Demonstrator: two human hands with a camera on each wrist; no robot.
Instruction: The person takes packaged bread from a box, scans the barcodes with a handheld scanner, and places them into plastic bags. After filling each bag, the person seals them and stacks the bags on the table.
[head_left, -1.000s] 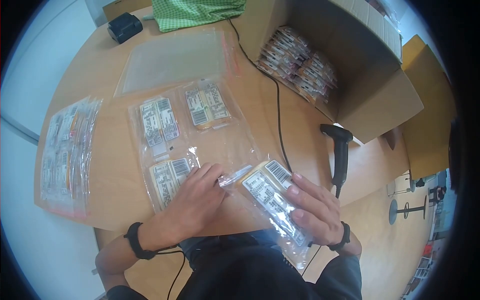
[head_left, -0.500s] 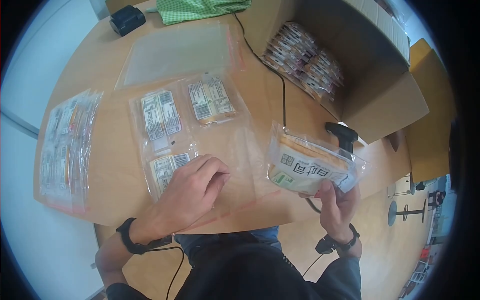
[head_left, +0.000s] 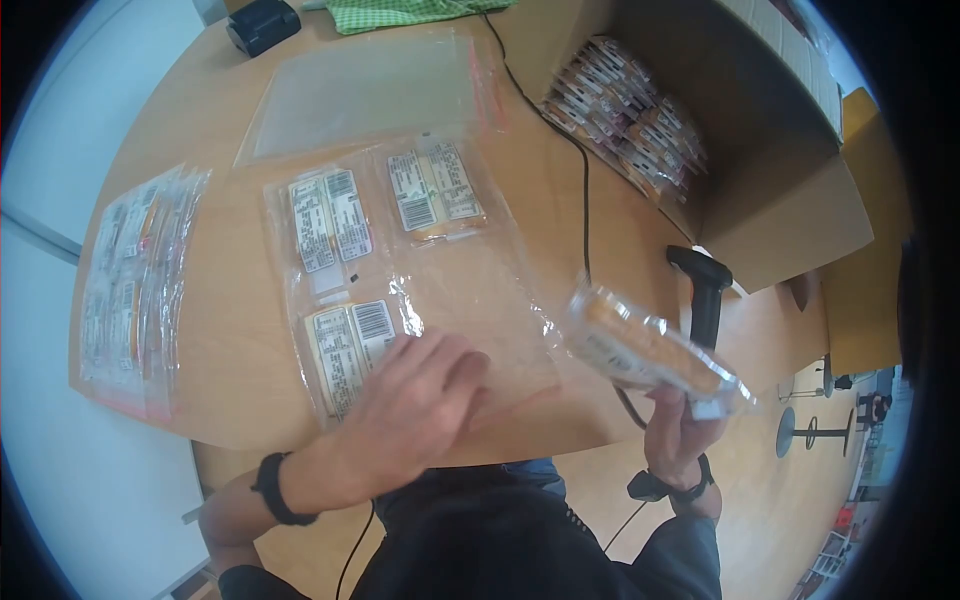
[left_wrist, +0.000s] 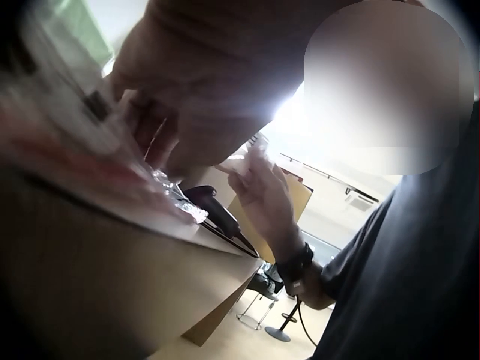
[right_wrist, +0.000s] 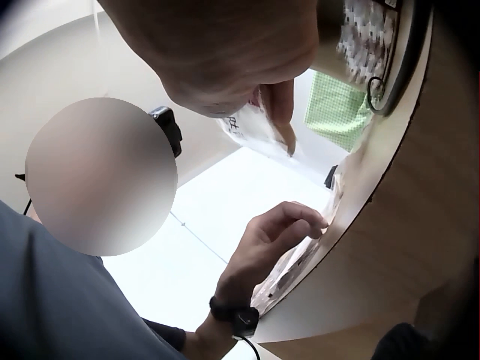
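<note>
The worktop point(head_left: 230, 300) carries a clear bag point(head_left: 465, 290) at mid-frame, probably spread to keep its three packets point(head_left: 312, 225) apart. The left grip point(head_left: 400, 410) curls over it, whether pinching film I cannot tell; right of centre, the right grip point(head_left: 685, 435) pinches a bread packet point(head_left: 650, 345) by one end, apparently leaving the rest free.

Stack of filled bags point(head_left: 130, 290) on the surface's point(head_left: 235, 300) left end. Mid-surface: large bag point(head_left: 455, 285), three packets point(head_left: 436, 190) on or in it (can't tell), two far, one near-left. My left hand point(head_left: 400, 415) at its near side; my right hand point(head_left: 685, 435) holds another packet point(head_left: 655, 345) to the right. Flat bags point(head_left: 360, 95) behind, cloth point(head_left: 410, 14) beyond. Scanner point(head_left: 708, 290) right, before the carton point(head_left: 775, 180); more packets point(head_left: 630, 115) inside that.
</note>
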